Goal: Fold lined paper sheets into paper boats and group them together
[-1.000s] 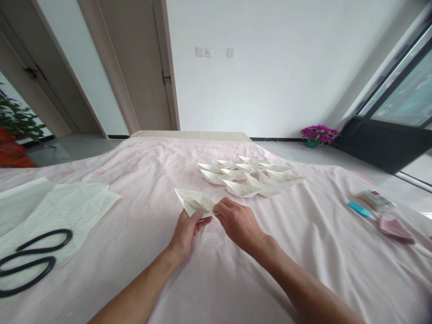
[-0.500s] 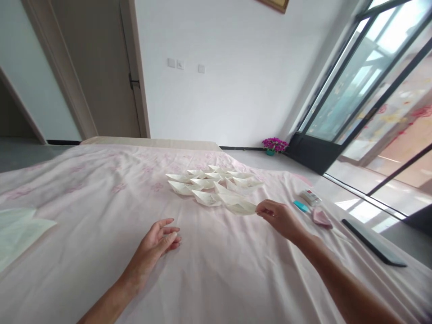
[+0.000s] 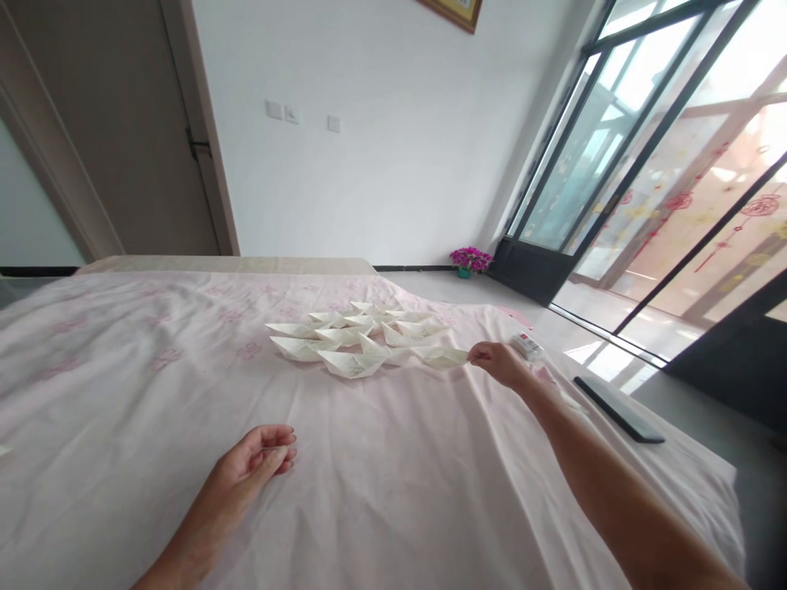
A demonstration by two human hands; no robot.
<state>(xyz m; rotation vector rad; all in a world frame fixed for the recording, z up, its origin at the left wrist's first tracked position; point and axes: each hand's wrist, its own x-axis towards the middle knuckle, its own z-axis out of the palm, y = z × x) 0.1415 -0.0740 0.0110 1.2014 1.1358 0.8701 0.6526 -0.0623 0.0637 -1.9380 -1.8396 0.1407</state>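
Observation:
My right hand [image 3: 495, 362] pinches the pointed right end of a pale folded paper boat [image 3: 440, 357]. That boat is low over the bed sheet, at the right front of a group of similar paper boats [image 3: 352, 364], several in number and set close together in rows. Dark markings show on the side of the front boat. My left hand [image 3: 253, 460] hovers over the sheet nearer to me, its fingers loosely curled and apart, with nothing seen in it.
A pink-white floral sheet [image 3: 344, 492] covers the bed. To the right lie a small white box [image 3: 527, 346] and a dark flat slab [image 3: 618, 410], partly beyond my forearm. Purple flowers [image 3: 470, 260] stand on the floor by the glass door [image 3: 553, 205].
My right hand has moved the paper boat away from me and to the right of the front boat. The view has swung right, and my left hand has drawn slightly nearer to me.

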